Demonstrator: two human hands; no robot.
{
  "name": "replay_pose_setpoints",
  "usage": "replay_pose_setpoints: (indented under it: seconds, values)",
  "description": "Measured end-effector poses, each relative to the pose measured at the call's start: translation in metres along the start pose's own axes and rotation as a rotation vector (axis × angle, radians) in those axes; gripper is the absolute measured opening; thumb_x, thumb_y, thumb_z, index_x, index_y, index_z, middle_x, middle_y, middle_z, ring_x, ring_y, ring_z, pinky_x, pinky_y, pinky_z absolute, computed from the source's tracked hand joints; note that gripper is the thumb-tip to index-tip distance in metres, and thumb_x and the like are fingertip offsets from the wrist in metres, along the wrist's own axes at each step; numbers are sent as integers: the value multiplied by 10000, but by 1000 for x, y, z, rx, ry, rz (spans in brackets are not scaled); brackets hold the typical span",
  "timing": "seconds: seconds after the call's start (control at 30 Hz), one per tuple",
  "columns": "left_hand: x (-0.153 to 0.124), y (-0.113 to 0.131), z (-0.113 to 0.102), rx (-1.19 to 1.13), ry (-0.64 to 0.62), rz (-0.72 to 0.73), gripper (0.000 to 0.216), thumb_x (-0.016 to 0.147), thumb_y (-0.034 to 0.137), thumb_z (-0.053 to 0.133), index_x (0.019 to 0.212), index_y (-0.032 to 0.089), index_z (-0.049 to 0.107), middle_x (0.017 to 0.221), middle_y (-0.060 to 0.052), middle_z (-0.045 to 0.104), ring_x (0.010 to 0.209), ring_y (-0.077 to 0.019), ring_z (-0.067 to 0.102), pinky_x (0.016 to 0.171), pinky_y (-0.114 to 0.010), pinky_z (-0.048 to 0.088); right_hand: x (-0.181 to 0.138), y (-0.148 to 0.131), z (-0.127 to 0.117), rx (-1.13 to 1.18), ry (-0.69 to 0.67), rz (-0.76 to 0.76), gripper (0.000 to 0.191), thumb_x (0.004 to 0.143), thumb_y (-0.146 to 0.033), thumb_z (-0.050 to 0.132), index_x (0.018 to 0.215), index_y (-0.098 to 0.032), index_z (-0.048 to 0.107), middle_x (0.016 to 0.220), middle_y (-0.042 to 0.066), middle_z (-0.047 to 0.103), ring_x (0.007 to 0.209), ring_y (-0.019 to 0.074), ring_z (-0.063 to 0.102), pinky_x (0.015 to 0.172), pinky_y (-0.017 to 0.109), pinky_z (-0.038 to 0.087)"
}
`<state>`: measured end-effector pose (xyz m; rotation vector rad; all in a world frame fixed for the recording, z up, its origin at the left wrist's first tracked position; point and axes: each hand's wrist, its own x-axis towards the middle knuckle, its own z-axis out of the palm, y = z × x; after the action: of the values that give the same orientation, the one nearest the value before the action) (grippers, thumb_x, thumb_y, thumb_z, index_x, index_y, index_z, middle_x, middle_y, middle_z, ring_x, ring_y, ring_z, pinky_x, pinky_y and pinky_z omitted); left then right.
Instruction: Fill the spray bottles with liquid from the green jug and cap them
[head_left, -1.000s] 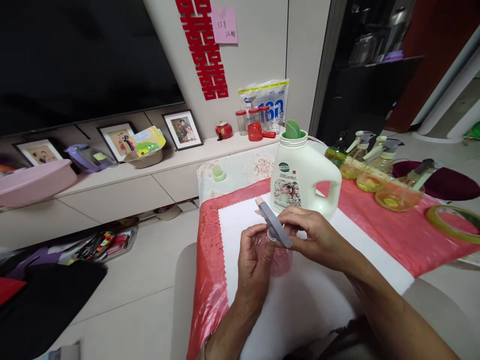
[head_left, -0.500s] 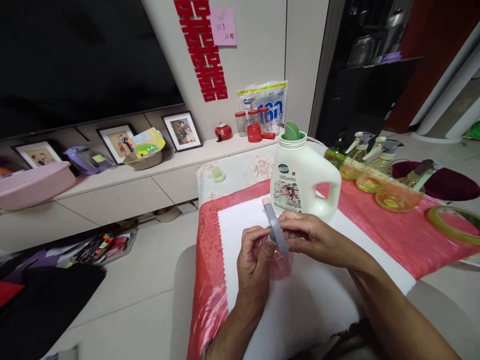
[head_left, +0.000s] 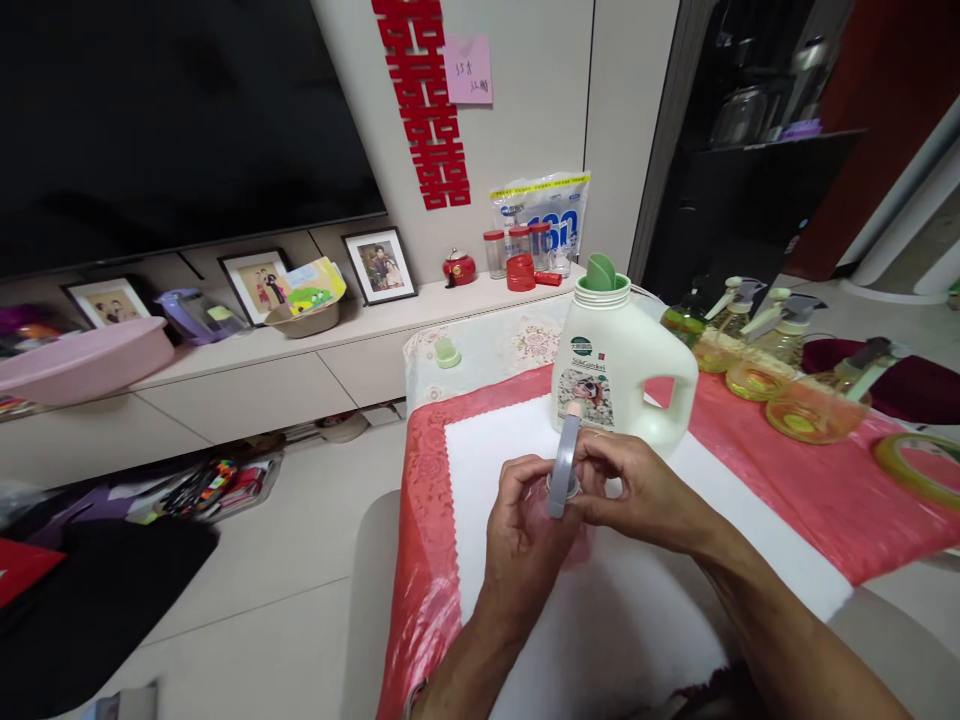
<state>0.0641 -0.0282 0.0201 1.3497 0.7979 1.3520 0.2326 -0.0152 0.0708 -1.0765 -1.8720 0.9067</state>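
Note:
A clear pinkish spray bottle (head_left: 582,546) stands upright over the white mat (head_left: 480,440), partly hidden by my fingers. My left hand (head_left: 519,545) is wrapped round its upper body and neck. The grey spray head (head_left: 564,470), with a peach-coloured nozzle tip (head_left: 574,409), sits at the bottle's neck. My right hand (head_left: 637,490) has its thumb and fingers closed on the neck and collar area beside the head. Just behind my hands stands a large pale green detergent jug (head_left: 645,345), its mouth holding a green cap-like piece (head_left: 600,272).
On the right, several spray bottles (head_left: 814,408) with yellowish liquid stand near a tape roll (head_left: 889,455) on the red table cover (head_left: 795,480). A pale green cap (head_left: 448,354) lies on the far left table corner. Behind runs a low cabinet (head_left: 292,375) with photo frames and jars.
The spray head has turned so its grey top appears edge-on and more upright. My right fingers have shifted around the neck. The whole view has moved slightly, so the surroundings appear further right.

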Motion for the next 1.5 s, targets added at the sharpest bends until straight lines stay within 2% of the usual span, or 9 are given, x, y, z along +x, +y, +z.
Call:
replay_pose_setpoints:
  seconds: [0.17, 0.33, 0.43, 0.63, 0.77, 0.87, 1.1, 1.33, 1.5]
  values:
    - [4, 3, 7, -44, 82, -104, 366, 763, 403, 839, 1024, 224, 654, 980, -30, 682, 946, -209, 656, 885, -349, 519, -5, -2, -5, -15, -33, 29, 108, 807, -146, 709, 864, -167, 620, 750, -38, 551, 634, 77, 478, 564, 197, 391]
    - [7, 1, 1, 119, 50, 19, 280, 809, 383, 812, 1001, 225, 683, 1011, -38, 635, 995, -211, 635, 922, -352, 498, -8, -1, -18, -20, -160, -23, 280, 904, -346, 727, 1136, -193, 692, 871, 6, 654, 734, 107, 560, 667, 227, 456]
    - [6, 3, -3, 168, 10, 70, 240, 861, 365, 768, 1045, 232, 691, 1036, -48, 632, 1018, -218, 634, 913, -350, 499, -11, -3, -25, -20, -181, -6, 293, 942, -389, 679, 1163, -198, 706, 842, 4, 659, 725, 109, 560, 654, 230, 444]
    - [6, 6, -4, 210, -28, 88, 209, 911, 347, 710, 1086, 235, 704, 1092, -61, 658, 1033, -223, 629, 912, -346, 489, -18, 5, -45, -3, 8, 100, 286, 929, -451, 673, 970, -170, 711, 701, -11, 591, 642, 102, 533, 576, 223, 416]
    - [5, 3, -2, 161, -14, 71, 234, 917, 357, 704, 1115, 232, 700, 1119, -67, 686, 1075, -236, 640, 964, -369, 490, -15, 17, -49, 8, 176, 91, 367, 876, -470, 746, 1109, -191, 692, 1045, 50, 666, 897, 142, 602, 759, 267, 488]
    - [1, 0, 0, 14, 15, -12, 340, 928, 373, 699, 1227, 228, 627, 1225, -92, 693, 1152, -257, 648, 1022, -409, 484, -13, 18, -45, 38, 127, 46, 458, 846, -470, 779, 1218, -221, 682, 1232, 71, 655, 1105, 196, 610, 918, 325, 502]
    - [-1, 0, -1, -93, -80, -20, 236, 996, 358, 605, 1183, 215, 606, 1252, -96, 695, 1184, -252, 645, 998, -380, 500, -10, -4, -26, 66, -12, -16, 325, 878, -444, 756, 1096, -206, 717, 1017, 16, 687, 963, 160, 642, 841, 278, 503]
    - [1, -3, -4, -86, -101, -12, 230, 1004, 326, 597, 1209, 222, 599, 1288, -92, 679, 1204, -251, 635, 1054, -409, 478, -7, -3, -12, -17, 106, -84, 266, 913, -432, 726, 873, -172, 688, 810, -9, 615, 758, 115, 572, 687, 248, 425]
    - [0, -4, -4, -84, -87, -5, 204, 997, 328, 606, 1166, 216, 625, 1243, -83, 696, 1180, -245, 646, 1038, -395, 489, -9, 0, -13, -47, 54, -117, 251, 939, -429, 694, 874, -187, 683, 872, 6, 625, 800, 122, 596, 702, 248, 451]
